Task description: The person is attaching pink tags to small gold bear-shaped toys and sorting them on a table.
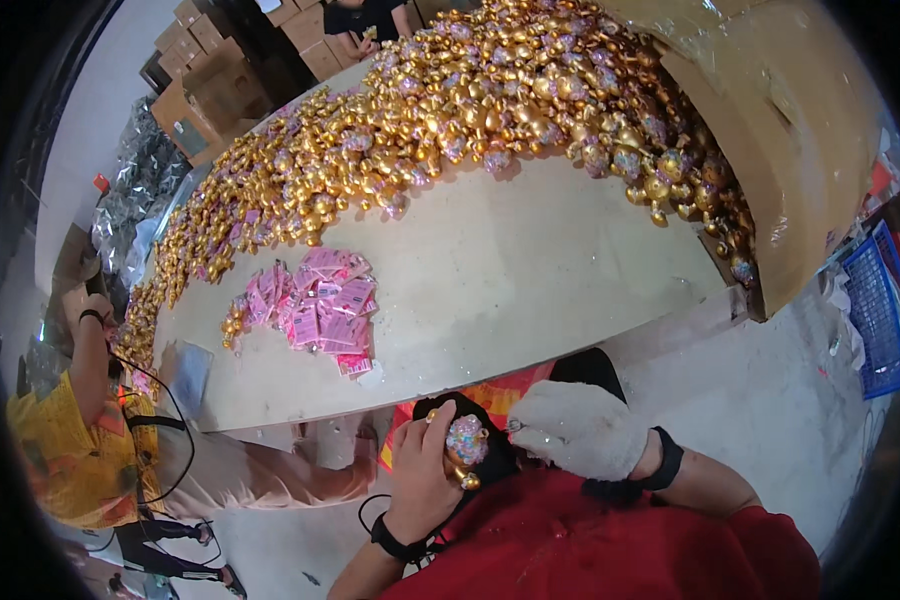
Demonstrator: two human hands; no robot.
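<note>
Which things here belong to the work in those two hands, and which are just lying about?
Seemingly part of the work:
left hand, holding a gold figurine with a speckled middle
gloved right hand, a small metallic piece at its fingertips
similar heaped gold figurines

Apparently just lying about:
blue crate
cardboard boxes
pink packets, role unclear

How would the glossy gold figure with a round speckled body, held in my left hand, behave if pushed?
The glossy gold figure would probably roll unevenly, given its round body and gold knobs. It may feel slippery, since those knobs shine.
</note>
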